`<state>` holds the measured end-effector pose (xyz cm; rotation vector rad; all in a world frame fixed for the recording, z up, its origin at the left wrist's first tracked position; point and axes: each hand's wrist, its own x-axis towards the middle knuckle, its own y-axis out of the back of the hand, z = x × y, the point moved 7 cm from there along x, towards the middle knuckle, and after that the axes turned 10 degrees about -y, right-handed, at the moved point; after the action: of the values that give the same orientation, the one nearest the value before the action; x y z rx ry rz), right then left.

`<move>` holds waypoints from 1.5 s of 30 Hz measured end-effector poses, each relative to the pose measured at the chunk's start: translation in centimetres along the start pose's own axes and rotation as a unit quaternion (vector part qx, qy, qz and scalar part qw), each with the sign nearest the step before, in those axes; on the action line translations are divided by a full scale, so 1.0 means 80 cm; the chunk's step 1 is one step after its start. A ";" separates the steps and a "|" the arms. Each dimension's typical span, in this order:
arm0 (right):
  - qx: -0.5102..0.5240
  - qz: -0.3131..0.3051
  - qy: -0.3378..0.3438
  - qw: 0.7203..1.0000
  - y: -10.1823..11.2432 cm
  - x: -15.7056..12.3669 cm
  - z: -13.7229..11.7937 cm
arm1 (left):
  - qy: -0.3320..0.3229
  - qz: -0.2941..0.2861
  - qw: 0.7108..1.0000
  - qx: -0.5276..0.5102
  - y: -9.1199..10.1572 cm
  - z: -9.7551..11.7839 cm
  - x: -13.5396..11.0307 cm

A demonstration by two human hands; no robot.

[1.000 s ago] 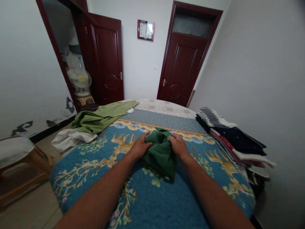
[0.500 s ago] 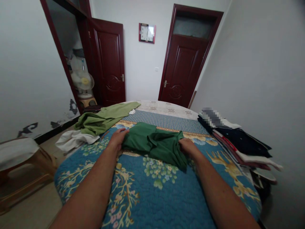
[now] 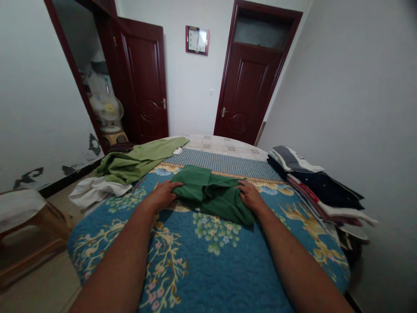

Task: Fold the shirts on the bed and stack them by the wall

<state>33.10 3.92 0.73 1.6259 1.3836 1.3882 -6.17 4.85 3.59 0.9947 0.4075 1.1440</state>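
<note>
A dark green garment (image 3: 221, 198) lies folded into a long bundle across the quilted cover, with loose creases toward its right half. At its left end, my left hand (image 3: 165, 194) grips the edge, fingertips curled over the cloth. My right hand (image 3: 250, 196) holds the opposite end, its fingers on top of the fabric near the upper right corner. The thumb of that hand is hidden. What kind of garment it is cannot be made out from the folds.
A blue flowered quilt (image 3: 224, 265) covers the round table (image 3: 224, 142). Light green clothing (image 3: 143, 158) and a white cloth (image 3: 97, 191) lie at the left edge. A stack of folded clothes (image 3: 321, 187) stands on the right. A stool (image 3: 35, 213) is at far left.
My right hand's fingers have come up onto the top of the garment's right end. My left hand's fingers reach a little further over its end. The view has shifted slightly.
</note>
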 end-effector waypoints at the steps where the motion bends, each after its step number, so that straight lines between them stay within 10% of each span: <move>1: -0.001 -0.010 0.001 1.000 0.005 0.000 -0.005 | -0.008 0.021 0.999 -0.042 0.002 -0.001 0.003; 5: -0.028 -0.062 0.011 0.998 0.038 -0.010 -0.048 | 0.059 0.153 0.954 -0.253 0.010 -0.024 0.008; 8: -0.001 -0.174 0.025 0.984 0.058 -0.038 -0.102 | 0.185 0.248 0.837 -0.452 -0.001 -0.046 0.002; 11: 0.098 -0.333 0.036 0.937 0.064 -0.081 -0.163 | 0.251 0.274 0.722 -0.584 -0.019 -0.047 0.004; 15: 0.245 -0.481 0.105 0.835 0.065 -0.118 -0.219 | 0.221 0.238 0.677 -0.660 -0.033 -0.029 0.016; 19: 0.434 -0.505 0.079 0.742 0.050 -0.098 -0.209 | 0.128 0.168 0.709 -0.673 -0.043 -0.003 0.024; 23: 0.439 -0.162 -0.053 0.882 0.024 -0.029 -0.129 | 0.072 0.197 0.736 -0.643 -0.047 0.008 0.029; 25: 0.399 -0.044 -0.114 0.909 0.007 -0.013 -0.094 | 0.065 0.209 0.735 -0.641 -0.051 0.011 0.034; 31: 0.420 0.029 -0.133 0.897 -0.016 0.008 -0.063 | 0.012 0.133 0.748 -0.650 -0.059 0.051 0.039; 38: 0.257 0.030 0.063 0.964 0.030 -0.010 -0.116 | -0.038 0.085 0.791 -0.605 -0.045 0.098 0.026; 45: 0.317 0.167 -0.091 0.929 0.088 -0.015 -0.068 | -0.074 0.089 0.943 -0.312 -0.029 0.098 0.016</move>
<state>30.35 -0.22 8.23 2.4350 1.5933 0.9589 1.27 2.35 6.12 0.5539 -0.1738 1.2391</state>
